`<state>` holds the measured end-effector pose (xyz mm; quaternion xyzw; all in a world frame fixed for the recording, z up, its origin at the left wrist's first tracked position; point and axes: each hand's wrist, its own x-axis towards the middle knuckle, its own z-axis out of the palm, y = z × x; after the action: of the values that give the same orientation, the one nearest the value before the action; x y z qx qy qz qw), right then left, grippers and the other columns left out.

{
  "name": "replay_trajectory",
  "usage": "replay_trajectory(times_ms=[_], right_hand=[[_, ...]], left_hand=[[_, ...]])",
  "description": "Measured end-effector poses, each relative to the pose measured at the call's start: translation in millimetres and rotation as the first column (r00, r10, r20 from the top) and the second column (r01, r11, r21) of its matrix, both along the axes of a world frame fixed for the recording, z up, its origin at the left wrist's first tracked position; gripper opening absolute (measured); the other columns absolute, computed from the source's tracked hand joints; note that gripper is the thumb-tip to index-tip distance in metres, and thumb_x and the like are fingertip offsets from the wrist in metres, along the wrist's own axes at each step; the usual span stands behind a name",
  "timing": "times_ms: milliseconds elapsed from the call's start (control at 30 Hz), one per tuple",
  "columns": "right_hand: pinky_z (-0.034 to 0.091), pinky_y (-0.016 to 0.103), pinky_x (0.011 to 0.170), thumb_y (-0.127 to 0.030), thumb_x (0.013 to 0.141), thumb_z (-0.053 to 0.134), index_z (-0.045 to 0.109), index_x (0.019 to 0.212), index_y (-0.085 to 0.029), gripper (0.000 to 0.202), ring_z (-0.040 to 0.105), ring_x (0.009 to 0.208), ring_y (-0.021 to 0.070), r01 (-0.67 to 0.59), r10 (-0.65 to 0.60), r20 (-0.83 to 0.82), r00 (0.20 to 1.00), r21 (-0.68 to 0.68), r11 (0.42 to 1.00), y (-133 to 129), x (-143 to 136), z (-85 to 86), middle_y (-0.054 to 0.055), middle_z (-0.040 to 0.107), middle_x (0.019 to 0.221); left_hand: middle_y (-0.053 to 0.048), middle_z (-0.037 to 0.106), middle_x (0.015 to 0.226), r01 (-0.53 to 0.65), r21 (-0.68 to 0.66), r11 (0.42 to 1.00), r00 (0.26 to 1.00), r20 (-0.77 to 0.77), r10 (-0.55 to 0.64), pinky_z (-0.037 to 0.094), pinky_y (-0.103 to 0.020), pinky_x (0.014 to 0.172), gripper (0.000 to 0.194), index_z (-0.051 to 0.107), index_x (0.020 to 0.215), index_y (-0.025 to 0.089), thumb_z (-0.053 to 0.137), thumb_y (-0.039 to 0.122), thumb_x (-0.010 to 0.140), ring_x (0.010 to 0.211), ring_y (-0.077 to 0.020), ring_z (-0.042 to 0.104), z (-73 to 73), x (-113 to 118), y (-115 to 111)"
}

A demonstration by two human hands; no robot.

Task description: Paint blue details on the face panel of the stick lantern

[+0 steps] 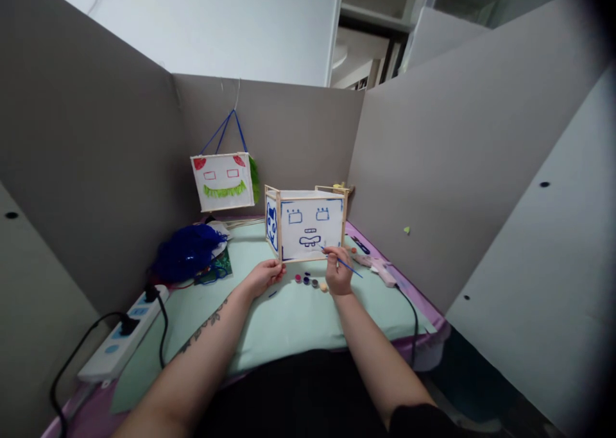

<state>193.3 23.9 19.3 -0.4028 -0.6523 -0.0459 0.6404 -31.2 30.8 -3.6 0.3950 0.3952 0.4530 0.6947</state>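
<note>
A box-shaped paper lantern (298,233) with a thin wooden frame stands in front of me, a blue face painted on its front and another blue figure on its left side. My left hand (266,277) pinches the lantern's lower left corner. In my right hand (339,271) is a thin blue paintbrush (353,270), its tip at the painted mouth. Just below the lantern, between my hands, sit several small paint pots (307,280) in pink, dark blue, grey and cream. A small blue piece (273,294) lies close to my left hand.
Another painted lantern (224,185) hangs from blue cords at the back left. Blue yarn (187,252) is heaped below it. A power strip (122,338) with black cables lies front left. A pink glue gun (382,271) with a cord lies right. Grey partitions (283,130) enclose the table.
</note>
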Motion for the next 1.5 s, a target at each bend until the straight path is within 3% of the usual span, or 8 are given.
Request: replay_trajectory(times_ms=[433, 1500], right_hand=[[0.047, 0.04, 0.087, -0.029, 0.092, 0.043, 0.065, 0.099, -0.021, 0.025, 0.059, 0.094, 0.0212, -0.014, 0.014, 0.023, 1.0, -0.028, 1.0, 8, -2, -0.1, 0.006, 0.07, 0.094], [0.047, 0.038, 0.088, -0.035, 0.094, 0.041, 0.065, 0.1, -0.02, 0.029, 0.06, 0.094, 0.0205, 0.009, -0.009, -0.004, 1.0, -0.062, 0.998, 13, -2, -2.9, 0.007, 0.071, 0.094]], left_hand=[[-0.005, 0.064, 0.07, 0.001, 0.008, 1.0, 1.0, -0.009, -0.001, 0.042, -0.02, 0.059, 0.012, 0.063, 0.072, 0.012, 0.073, 0.018, 0.07, 0.059, -0.009, 0.055, 1.0, 0, -1], [-0.004, 0.062, 0.068, 0.003, 0.004, 1.0, 1.0, -0.006, -0.003, 0.042, -0.019, 0.059, 0.015, 0.061, 0.069, 0.011, 0.075, 0.018, 0.069, 0.058, -0.0081, 0.054, 4.0, 0, -2]])
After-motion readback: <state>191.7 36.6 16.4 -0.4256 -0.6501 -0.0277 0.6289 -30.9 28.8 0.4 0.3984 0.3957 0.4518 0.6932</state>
